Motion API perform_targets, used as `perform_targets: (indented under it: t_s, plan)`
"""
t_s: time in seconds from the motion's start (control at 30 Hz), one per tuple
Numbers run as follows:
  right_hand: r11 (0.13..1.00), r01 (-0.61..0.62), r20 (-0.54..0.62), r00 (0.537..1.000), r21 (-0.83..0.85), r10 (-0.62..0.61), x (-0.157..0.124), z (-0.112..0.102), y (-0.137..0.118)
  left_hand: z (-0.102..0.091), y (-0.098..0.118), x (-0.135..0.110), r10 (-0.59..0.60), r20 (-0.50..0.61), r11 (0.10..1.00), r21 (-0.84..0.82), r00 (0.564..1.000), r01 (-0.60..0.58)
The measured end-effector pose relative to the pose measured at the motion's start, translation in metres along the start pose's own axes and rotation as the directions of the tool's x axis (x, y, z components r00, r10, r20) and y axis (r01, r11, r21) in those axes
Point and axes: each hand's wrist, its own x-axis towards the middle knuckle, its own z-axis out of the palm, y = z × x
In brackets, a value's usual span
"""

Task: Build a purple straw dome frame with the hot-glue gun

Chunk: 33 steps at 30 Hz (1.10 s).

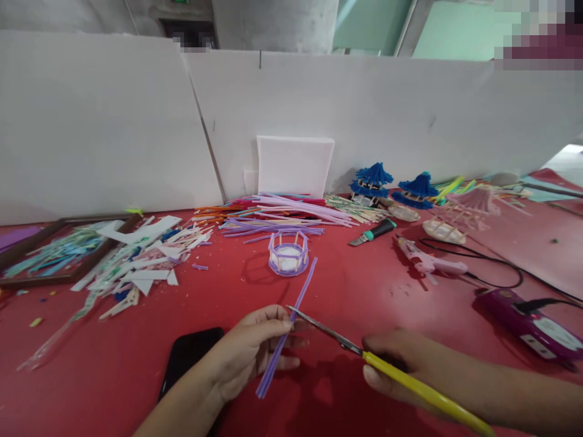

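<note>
Head view. Left hand (pixel 248 346): is pinching purple stems (pixel 273 362). Right hand (pixel 412 349): is gripping yellow-handled scissors (pixel 387 368), whose tips are crossing the stems beside the left grip. Purple-and-cream frame (pixel 288 262): is standing beyond, on red table (pixel 346 285).

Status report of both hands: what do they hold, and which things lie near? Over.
Left hand pinching purple strips. Right hand holding scissors, tip at the strips. Phone close by left hand.
</note>
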Motion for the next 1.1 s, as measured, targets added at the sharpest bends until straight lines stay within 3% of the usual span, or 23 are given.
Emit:
perform_targets:
  t_s: [0.37, 0.53, 0.73, 0.9, 1.0, 1.1]
  plan:
    - [0.995, 0.046, 0.015, 0.999, 0.084, -0.048, 0.004, 0.003, 0.009, 0.002, 0.000, 0.000, 0.000, -0.012, 1.000, 0.022, 1.000, 0.000]
    - [0.998, 0.055, 0.010, 0.998, 0.036, -0.056, 0.008, 0.002, 0.015, 0.002, 0.000, 0.000, -0.067, -0.034, 0.994, 0.079, 0.997, 0.069]
    - [0.995, 0.014, 0.037, 0.999, 0.095, -0.017, 0.009, -0.001, 0.007, 0.000, -0.002, 0.001, -0.092, -0.025, 0.991, 0.095, 0.995, 0.093]
    - [0.999, -0.045, 0.032, 0.999, 0.017, 0.044, 0.009, -0.005, 0.007, 0.001, -0.002, 0.000, -0.073, -0.017, 0.995, 0.072, 0.997, 0.074]
    - [0.989, -0.080, -0.126, 0.990, -0.120, 0.065, 0.007, -0.011, 0.015, 0.002, -0.001, 0.001, -0.025, -0.049, 0.999, 0.027, 0.999, 0.026]
    - [0.923, -0.244, -0.372, 0.920, -0.298, 0.123, 0.004, -0.014, 0.030, 0.002, 0.000, 0.001, 0.038, -0.104, 0.999, -0.029, 0.994, -0.041]
